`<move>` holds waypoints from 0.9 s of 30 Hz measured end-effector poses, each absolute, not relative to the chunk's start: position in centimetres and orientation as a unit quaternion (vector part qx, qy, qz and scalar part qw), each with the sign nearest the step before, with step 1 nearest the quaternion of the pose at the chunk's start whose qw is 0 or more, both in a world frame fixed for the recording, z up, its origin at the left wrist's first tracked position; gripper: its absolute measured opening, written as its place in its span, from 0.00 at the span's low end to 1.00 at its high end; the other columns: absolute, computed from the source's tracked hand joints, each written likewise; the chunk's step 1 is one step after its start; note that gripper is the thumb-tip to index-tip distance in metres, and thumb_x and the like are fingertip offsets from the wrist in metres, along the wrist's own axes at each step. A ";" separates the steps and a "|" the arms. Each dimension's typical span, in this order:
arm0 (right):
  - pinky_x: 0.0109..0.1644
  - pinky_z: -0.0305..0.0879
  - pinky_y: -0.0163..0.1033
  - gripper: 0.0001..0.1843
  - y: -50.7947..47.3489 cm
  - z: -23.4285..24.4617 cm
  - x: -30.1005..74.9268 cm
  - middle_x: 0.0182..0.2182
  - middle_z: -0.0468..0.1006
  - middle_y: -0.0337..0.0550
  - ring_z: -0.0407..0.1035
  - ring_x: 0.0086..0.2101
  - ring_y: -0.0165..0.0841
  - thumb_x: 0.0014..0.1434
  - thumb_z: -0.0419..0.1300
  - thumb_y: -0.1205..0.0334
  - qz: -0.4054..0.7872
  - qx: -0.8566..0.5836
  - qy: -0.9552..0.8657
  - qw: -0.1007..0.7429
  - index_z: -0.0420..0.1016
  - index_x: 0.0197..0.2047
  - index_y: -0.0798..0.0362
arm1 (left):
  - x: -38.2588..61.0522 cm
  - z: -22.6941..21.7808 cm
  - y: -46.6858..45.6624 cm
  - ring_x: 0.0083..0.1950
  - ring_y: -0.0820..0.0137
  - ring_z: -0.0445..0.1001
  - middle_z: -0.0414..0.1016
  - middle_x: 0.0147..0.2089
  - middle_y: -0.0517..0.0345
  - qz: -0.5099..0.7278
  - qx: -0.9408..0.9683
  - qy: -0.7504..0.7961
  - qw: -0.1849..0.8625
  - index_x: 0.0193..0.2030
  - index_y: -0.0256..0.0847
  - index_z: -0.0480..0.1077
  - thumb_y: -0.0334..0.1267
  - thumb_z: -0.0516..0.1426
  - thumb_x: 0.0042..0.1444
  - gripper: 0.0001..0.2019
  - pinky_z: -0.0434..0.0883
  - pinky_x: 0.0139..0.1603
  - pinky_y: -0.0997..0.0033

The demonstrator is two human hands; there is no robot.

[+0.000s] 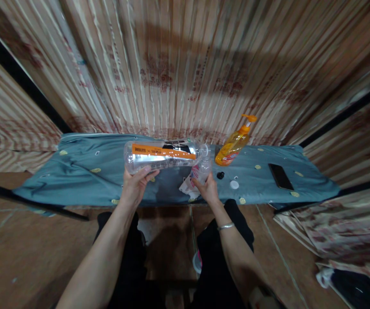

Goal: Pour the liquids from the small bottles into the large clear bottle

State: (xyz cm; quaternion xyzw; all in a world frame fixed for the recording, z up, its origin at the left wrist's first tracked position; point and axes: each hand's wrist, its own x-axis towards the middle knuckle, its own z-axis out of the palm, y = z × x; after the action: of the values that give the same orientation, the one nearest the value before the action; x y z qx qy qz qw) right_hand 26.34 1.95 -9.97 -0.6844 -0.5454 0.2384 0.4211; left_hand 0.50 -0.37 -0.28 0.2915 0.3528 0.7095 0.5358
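My left hand (136, 184) grips a large clear plastic bottle (162, 156) with an orange and silver label. The bottle lies on its side in the air, its mouth pointing right. That mouth meets the top of a small clear bottle (202, 169), which my right hand (208, 189) holds upright over the blue-grey cloth-covered bench (85, 171). A crumpled white tissue (186, 186) lies just under the small bottle.
An orange pump bottle (234, 146) stands at the back right of the bench. A black cap (220, 175) and a white cap (234, 185) lie near it. A black phone (280, 176) rests farther right. Striped curtains hang behind.
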 end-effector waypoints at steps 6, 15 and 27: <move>0.48 0.78 0.51 0.35 2.0 -10.2 26.4 0.45 0.87 0.51 0.82 0.46 0.51 0.52 0.72 0.47 0.235 -0.683 -0.547 0.423 0.71 0.59 0.51 | 0.6 0.0 -0.4 0.41 0.64 0.85 0.85 0.41 0.60 0.710 0.287 0.350 0.539 0.53 0.45 0.75 0.37 0.79 0.33 0.36 0.85 0.43 0.63; 0.50 0.78 0.53 0.35 1.9 -9.8 26.4 0.46 0.86 0.52 0.82 0.47 0.53 0.52 0.73 0.52 0.239 -0.684 -0.544 0.423 0.72 0.61 0.52 | 0.4 -0.4 -0.3 0.43 0.61 0.86 0.85 0.43 0.59 0.710 0.297 0.354 0.532 0.61 0.49 0.73 0.38 0.79 0.34 0.44 0.85 0.45 0.60; 0.53 0.79 0.52 0.40 1.7 -8.8 26.2 0.47 0.86 0.55 0.82 0.51 0.54 0.53 0.74 0.55 0.262 -0.682 -0.539 0.419 0.69 0.65 0.57 | 0.5 0.2 -0.4 0.40 0.64 0.85 0.86 0.42 0.60 0.710 0.296 0.344 0.539 0.60 0.49 0.74 0.37 0.79 0.35 0.42 0.85 0.41 0.64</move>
State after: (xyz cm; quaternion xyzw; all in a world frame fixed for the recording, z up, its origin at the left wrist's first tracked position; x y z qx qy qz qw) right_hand 26.15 1.66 -8.78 -0.6822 -0.5388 0.2618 0.4191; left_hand 0.52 -0.44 0.15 0.2956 0.3440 0.7101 0.5385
